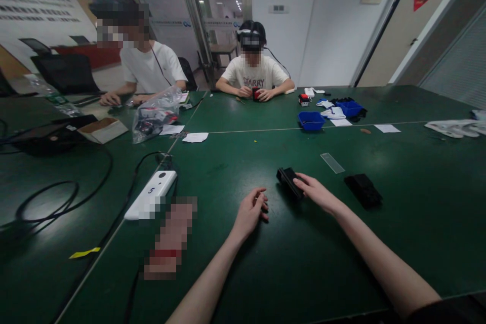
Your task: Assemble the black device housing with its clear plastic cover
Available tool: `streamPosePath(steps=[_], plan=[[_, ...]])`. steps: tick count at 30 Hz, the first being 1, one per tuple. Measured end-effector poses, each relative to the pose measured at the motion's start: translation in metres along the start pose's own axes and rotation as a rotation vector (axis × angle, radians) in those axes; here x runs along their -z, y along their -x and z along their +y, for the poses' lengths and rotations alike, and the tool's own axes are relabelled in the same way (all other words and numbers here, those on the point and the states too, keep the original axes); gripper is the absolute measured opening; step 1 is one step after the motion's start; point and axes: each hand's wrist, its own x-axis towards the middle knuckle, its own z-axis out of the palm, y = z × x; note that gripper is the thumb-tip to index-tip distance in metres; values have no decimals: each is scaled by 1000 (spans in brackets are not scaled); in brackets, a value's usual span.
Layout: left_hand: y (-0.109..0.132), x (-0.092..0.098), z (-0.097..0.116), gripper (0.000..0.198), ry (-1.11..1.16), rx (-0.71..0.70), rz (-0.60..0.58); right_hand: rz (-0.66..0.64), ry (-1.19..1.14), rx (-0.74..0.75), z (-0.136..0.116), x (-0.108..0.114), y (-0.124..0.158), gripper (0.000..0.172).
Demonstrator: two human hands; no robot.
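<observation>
Probably light and stiff, the black case (289, 181) suits a side pinch (right hand (317, 193) spread against it, left hand (250, 210) half-curled, empty).

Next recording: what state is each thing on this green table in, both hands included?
left hand: fingers curled, resting on the green table; any contents hidden.
right hand: fingers extended, touching the small black rectangular block.
small black rectangular block: lying flat, not lifted.
second black flat object: lying untouched.
clear plastic strip: lying flat.
blue plastic tray: upright, open-topped.
brown cardboard box: open.
white power strip: lying flat.
</observation>
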Motion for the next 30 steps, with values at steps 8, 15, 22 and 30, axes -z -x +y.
streamPosePath(steps=[8,15,22,30], plan=[[-2,4,-1,32,-5,-8,97,-348,-559,-132,1,-59,20,36],[-2,6,3,30,-15,-3,82,-297,-80,-103,5,-46,12,32],[2,4,9,27,-52,38,-10,395,677,199,30,14,-10,31],[2,4,7,26,-60,53,3,530,1050,45,55,52,-43,65]])
